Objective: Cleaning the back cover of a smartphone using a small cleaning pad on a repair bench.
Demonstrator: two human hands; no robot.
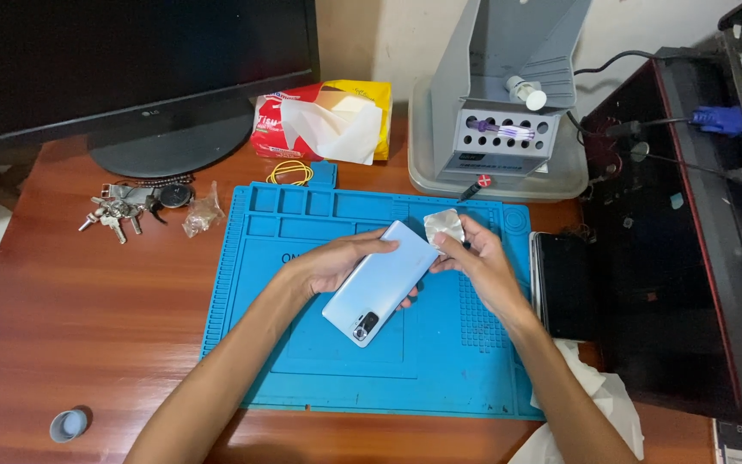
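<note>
A pale blue smartphone [380, 283] lies back side up, tilted, above the blue repair mat [268, 344], its camera block toward me. My left hand [332, 262] grips it from the left side, fingers over its upper edge. My right hand [478, 266] holds a small silvery square piece [444, 227] against the phone's far corner, pinched between thumb and fingers.
A dark monitor [130, 69] stands at the back left, with keys [118, 210] and a tissue pack [324, 120] near it. A grey tool stand [500, 129] sits behind the mat. A black phone [564, 283] lies right of the mat, beside a dark open case [672, 258]. White tissue [599, 404] and a small cap [68, 424] lie near me.
</note>
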